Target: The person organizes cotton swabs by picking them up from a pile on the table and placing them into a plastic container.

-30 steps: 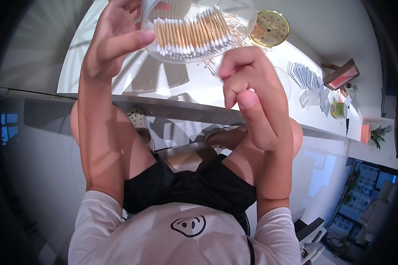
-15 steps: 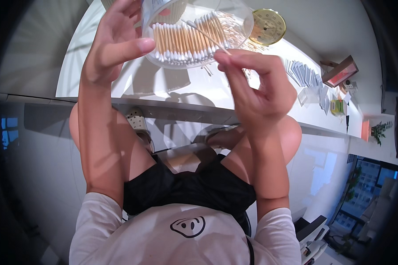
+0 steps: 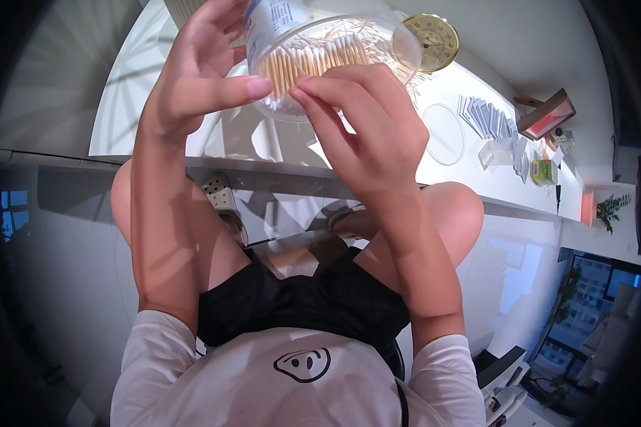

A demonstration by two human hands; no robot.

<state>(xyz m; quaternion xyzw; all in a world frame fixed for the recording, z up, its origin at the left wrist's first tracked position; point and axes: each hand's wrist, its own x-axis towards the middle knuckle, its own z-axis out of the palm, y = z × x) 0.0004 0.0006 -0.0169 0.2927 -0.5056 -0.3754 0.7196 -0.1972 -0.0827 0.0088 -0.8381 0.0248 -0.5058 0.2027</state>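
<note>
My left hand (image 3: 192, 89) grips a clear plastic tub (image 3: 276, 18), its thumb pressed on the near rim and its fingers along the side. The tub is tipped with its opening toward me. Inside stands a packed row of cotton swabs (image 3: 281, 70) with white tips and pale wooden stems. My right hand (image 3: 374, 117) reaches to the opening, thumb and forefinger pinched together against the row. The swab in that pinch is mostly hidden by the fingers. Behind the tub, a heap of loose swabs (image 3: 418, 84) lies on the white table (image 3: 117, 135), partly seen through the plastic.
A clear round lid (image 3: 445, 135) lies right of my right hand. A gold-rimmed dial gauge (image 3: 431, 43) stands behind it. Farther right are spread cards (image 3: 488, 117), a clear box (image 3: 495, 153), a green-yellow box (image 3: 544, 172), a brown frame (image 3: 548, 117) and a potted plant (image 3: 609, 210).
My right hand has moved left with the cotton swab, from the tub's right side to the row inside. The tub has shifted slightly right and tilted. The round lid has come into sight.
</note>
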